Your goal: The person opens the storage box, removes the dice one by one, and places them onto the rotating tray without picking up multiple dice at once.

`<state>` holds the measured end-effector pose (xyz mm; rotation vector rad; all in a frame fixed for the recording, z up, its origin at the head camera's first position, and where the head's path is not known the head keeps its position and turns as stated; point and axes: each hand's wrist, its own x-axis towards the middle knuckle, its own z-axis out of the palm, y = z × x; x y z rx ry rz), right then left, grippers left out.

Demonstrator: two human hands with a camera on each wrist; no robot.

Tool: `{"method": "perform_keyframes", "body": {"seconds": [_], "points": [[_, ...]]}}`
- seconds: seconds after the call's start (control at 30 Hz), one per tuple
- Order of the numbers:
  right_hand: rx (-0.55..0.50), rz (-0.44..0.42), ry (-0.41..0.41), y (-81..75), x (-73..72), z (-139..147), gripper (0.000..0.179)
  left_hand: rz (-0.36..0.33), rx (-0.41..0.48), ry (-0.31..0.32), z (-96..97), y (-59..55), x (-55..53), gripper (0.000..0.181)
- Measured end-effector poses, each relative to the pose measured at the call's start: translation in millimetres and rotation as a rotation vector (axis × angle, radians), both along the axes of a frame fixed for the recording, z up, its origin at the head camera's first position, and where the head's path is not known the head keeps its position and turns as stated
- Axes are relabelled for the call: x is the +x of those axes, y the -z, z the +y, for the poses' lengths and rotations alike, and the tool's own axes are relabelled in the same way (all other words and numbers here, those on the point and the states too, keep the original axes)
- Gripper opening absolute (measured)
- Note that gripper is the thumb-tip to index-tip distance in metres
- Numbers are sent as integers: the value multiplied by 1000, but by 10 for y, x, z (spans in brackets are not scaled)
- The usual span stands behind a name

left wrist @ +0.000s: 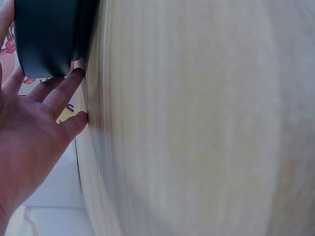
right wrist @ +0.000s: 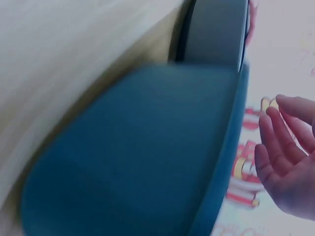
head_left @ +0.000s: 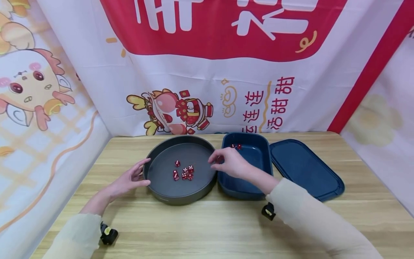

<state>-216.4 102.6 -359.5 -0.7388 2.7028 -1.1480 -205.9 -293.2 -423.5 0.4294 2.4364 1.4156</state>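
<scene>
Several red dice with white pips (head_left: 185,173) lie in the middle of a round dark grey pan (head_left: 161,190). My left hand (head_left: 129,180) is at the pan's left side, fingers spread; the left wrist view shows its fingers (left wrist: 64,93) against the dark outer wall. My right hand (head_left: 231,163) hovers over the pan's right rim and the left edge of a deep blue container (head_left: 270,158). Its fingers bend loosely in the right wrist view, with no die showing between thumb and fingers (right wrist: 278,142). More red dice (head_left: 239,146) sit at the container's far left; another red patch shows through the right hand's finger gap.
A flat blue lid (head_left: 307,169) lies to the right of the container, partly behind the right forearm. All stand on a wood-grain table (head_left: 194,230). A printed white and red cloth (head_left: 194,72) hangs at the back, with more cloth at both sides.
</scene>
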Motion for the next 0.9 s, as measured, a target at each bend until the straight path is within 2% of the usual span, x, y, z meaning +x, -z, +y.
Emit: {"method": "perform_keyframes", "body": {"seconds": [0.23,0.47,0.73,0.9], "points": [[39,55,-51,37,-169,393,13,-14,11,1,-13,4,4,82],[97,83,-23,86,-371,744,17,-11,9,3,-1,7,-2,81],[128,12,49,212,-579,903,26,-10,7,-4,8,0,5,79],[142,-20,51,299,-696,912,37,-12,6,-10,1,-3,17,80]]}}
